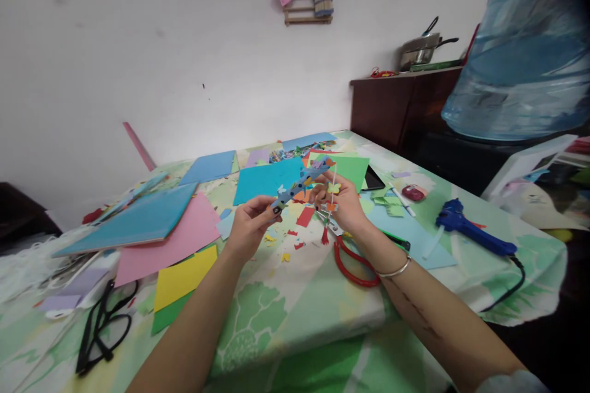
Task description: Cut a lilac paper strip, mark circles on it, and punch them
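Observation:
My left hand (251, 224) pinches the lower end of a decorated blue paper strip (299, 186), which slants up to the right above the table. Small dark, yellow and other coloured bits dot its surface. From its upper end hangs a string with a yellow paper butterfly (334, 188), an orange piece and a red tassel (325, 235). Behind this string is my right hand (343, 206), its fingers curled close under the strip's upper part; what they grip is hidden. Red-handled scissors (354, 273) lie below my right hand, their blades towards the paper scraps.
Blue card (138, 221), pink paper (193, 230) and yellow paper (184, 276) lie left, near black glasses (106, 325). On the right are a blue glue gun (474, 230) with its cord, a green-and-black cutter (397, 239) and a large water bottle (520, 67).

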Demonstrator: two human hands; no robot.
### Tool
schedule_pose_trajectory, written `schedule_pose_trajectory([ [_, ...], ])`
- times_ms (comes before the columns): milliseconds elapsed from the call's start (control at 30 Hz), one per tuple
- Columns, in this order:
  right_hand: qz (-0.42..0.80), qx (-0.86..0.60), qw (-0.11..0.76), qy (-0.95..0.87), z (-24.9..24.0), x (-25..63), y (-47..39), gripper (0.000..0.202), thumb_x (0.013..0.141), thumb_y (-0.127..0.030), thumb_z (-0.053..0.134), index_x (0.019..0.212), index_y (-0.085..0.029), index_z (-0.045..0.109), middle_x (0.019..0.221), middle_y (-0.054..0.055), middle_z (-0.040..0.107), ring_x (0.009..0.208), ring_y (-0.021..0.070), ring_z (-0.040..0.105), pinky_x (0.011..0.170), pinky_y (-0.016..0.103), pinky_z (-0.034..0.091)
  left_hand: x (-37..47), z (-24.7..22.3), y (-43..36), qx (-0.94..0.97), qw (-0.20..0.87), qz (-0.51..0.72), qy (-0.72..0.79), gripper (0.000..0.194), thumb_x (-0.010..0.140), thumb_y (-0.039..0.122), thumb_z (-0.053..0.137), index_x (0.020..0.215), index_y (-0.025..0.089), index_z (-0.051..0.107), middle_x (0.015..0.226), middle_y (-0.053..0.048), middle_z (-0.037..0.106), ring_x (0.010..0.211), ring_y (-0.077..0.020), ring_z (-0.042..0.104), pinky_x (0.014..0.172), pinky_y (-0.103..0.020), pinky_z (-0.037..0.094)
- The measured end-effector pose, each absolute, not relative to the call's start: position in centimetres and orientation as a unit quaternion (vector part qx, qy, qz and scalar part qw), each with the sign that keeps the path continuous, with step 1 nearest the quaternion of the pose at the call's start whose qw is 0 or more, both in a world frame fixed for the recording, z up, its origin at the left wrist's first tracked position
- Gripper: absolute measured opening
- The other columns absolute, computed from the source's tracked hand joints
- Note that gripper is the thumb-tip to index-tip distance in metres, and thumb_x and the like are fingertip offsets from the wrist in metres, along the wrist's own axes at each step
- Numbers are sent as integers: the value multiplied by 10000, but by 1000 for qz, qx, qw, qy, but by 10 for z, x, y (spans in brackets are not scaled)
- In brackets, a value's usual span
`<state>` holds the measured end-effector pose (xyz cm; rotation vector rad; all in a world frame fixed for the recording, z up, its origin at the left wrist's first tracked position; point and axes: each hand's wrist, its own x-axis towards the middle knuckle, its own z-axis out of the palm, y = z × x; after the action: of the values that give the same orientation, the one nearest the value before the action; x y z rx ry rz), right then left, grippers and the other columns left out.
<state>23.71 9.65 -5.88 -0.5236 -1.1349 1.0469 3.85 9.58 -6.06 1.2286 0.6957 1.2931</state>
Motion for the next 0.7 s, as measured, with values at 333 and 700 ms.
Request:
schedule_pose_trajectory([
  [333,430,-255,720,-481,-59,242,94,143,617,-131,609,720,-185,691,592,-8,614,522,111,543,474,236,430,44,-63,95,518,574,553,310,295,526,269,853,759,157,711,685,-12,664,584,-109,606,594,-238,522],
  [700,446,-287,679,-507,-59,243,95,67,637,-214,700,683,-170,721,585,12,632,498,98,517,504,239,413,43,-58,93,506,581,558,308,297,523,273,853,748,150,704,673,-9,646,594,-106,595,602,-240,526],
])
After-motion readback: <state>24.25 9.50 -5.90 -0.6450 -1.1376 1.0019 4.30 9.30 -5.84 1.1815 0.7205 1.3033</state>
